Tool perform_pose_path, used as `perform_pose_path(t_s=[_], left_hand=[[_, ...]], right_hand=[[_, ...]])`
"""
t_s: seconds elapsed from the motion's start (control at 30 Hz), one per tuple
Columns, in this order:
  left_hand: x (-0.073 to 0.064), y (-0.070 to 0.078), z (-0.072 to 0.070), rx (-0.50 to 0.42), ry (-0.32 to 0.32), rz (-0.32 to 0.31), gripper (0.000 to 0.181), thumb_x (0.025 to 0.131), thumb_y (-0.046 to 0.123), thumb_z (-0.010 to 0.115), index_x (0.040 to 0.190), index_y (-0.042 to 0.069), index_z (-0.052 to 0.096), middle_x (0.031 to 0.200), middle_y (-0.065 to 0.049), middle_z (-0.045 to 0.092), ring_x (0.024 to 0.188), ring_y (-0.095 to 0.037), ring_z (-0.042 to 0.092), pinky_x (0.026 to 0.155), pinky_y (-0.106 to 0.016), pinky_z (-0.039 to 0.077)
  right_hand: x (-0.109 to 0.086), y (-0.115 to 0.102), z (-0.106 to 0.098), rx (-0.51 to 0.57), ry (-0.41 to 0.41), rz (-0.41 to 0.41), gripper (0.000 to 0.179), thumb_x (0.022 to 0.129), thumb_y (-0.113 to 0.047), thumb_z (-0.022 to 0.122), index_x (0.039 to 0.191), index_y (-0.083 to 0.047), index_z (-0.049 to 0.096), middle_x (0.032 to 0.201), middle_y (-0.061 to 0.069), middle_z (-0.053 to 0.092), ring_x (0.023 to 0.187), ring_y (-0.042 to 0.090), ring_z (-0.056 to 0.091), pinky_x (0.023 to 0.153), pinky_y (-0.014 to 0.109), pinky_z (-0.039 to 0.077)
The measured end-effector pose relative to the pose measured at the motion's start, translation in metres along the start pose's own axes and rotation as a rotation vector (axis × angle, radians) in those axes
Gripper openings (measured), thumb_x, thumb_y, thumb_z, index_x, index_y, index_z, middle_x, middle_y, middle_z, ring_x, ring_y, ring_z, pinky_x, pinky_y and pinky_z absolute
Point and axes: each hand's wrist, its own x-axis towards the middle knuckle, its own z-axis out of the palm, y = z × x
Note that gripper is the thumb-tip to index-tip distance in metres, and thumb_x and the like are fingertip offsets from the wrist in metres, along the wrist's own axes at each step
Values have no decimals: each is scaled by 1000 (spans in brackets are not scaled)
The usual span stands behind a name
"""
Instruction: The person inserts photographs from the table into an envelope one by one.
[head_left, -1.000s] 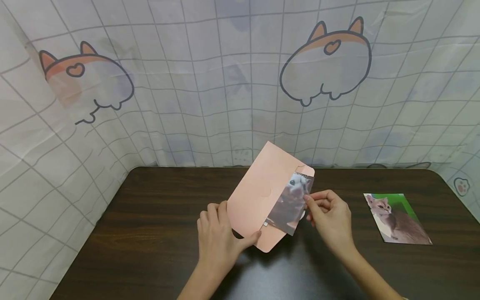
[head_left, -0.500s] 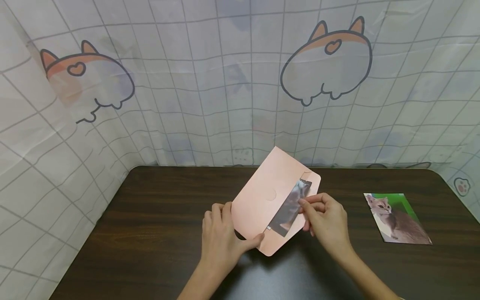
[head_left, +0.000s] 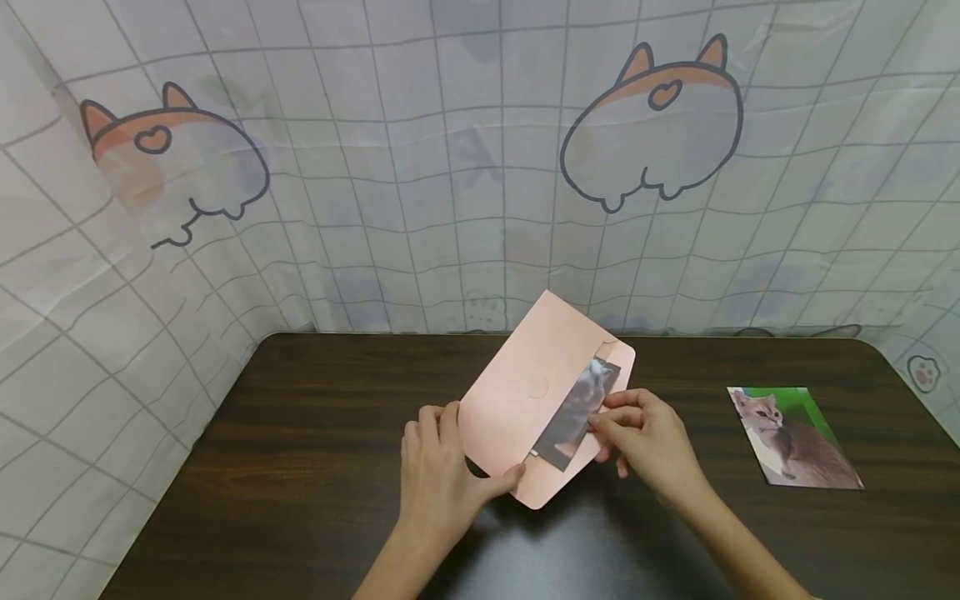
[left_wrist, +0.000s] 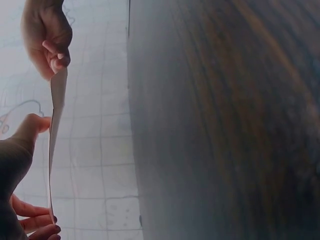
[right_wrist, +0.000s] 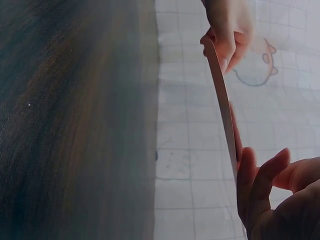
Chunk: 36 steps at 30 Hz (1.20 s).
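Observation:
A pink envelope (head_left: 517, 375) is held tilted above the table, its flap side turned up. My left hand (head_left: 438, 462) grips its lower left edge, thumb on the front and fingers behind. A greyish cat photo (head_left: 573, 421) lies partly inside the envelope, with a strip of it showing over the flap. My right hand (head_left: 652, 437) pinches the outer edge of that photo between thumb and index finger, its other fingers curled below. Both wrist views show the envelope (left_wrist: 57, 95) nearly edge-on between the two hands, hiding its printed contents.
A second cat photo (head_left: 798, 437), with a green background, lies flat on the dark wooden table (head_left: 285, 467) to the right. Behind the table's far edge hangs a white gridded curtain (head_left: 420, 167) with cartoon animal drawings.
The photo has slid deeper into the envelope, leaving a narrower strip visible. My right hand has moved left and slightly down along the photo's edge; the left hand keeps its grip.

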Motion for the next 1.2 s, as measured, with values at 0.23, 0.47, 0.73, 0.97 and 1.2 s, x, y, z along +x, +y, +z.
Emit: perform_pose_path(t_s=[0.23, 0.47, 0.73, 0.97, 1.2], left_hand=[[0, 1, -1, -42, -41, -25, 93, 53, 58, 97, 115, -2, 63, 101, -13, 56, 81, -28, 47, 74, -39, 46], [-1, 3, -2, -82, -81, -33, 94, 54, 60, 96, 117, -1, 64, 104, -12, 56, 86, -28, 50, 76, -39, 47], [-1, 7, -2, -99, -86, -37, 95, 54, 61, 96, 119, 0, 63, 105, -11, 55, 87, -28, 49, 79, -38, 47], [-2, 9, -1, -101, -80, -31, 95, 54, 62, 96, 119, 1, 63, 104, -11, 55, 87, -27, 48, 79, -38, 46], [-3, 12, -1, -103, -102, -37, 96, 55, 63, 96, 120, 1, 62, 104, -11, 55, 88, -26, 47, 79, -37, 46]], right_hand=[[1, -1, -3, -14, -73, -2, 25, 96, -4, 72, 112, 12, 62, 76, 5, 76, 53, 15, 63, 44, 23, 45], [1, 2, -2, 29, -125, -6, 20, 96, -4, 72, 107, 11, 63, 81, 8, 78, 52, 13, 64, 44, 22, 43], [0, 1, 0, 113, -111, 34, 19, 97, -2, 69, 108, 11, 60, 82, 3, 77, 55, 10, 67, 45, 20, 43], [0, 0, 5, 179, -92, 65, 17, 98, 0, 68, 109, 10, 59, 79, 1, 76, 56, 9, 67, 46, 19, 43], [-3, -1, 10, 225, -66, 63, 14, 98, 4, 65, 109, 11, 58, 78, 1, 75, 54, 8, 65, 46, 18, 43]])
